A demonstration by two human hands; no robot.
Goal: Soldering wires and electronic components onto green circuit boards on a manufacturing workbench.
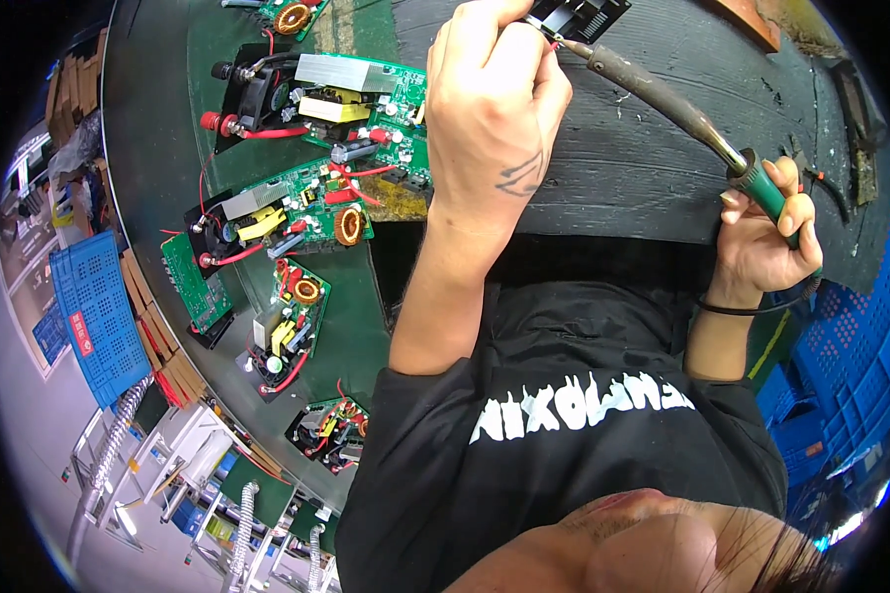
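Note:
My right hand [766,227] is wrapped round the green handle of a soldering iron [663,99]. The iron slants up to the left, its tip close beside a small black slotted part [583,18] at the top edge of the view. My left hand [494,109] is closed in a pinch at that part's left side. What its fingertips grip is hidden behind the knuckles. A bit of red, perhaps wire, shows by the iron's tip. Just left of my left wrist lies a green circuit board [400,124] with a metal heat sink, red wires and a black end panel.
More wired circuit boards [302,212] line the green bench to the left, running toward me. A dark worn board [623,188] covers the work surface in front. Pliers [829,193] lie at the right. Blue crates [831,376] stand lower right, another blue crate [99,316] far left.

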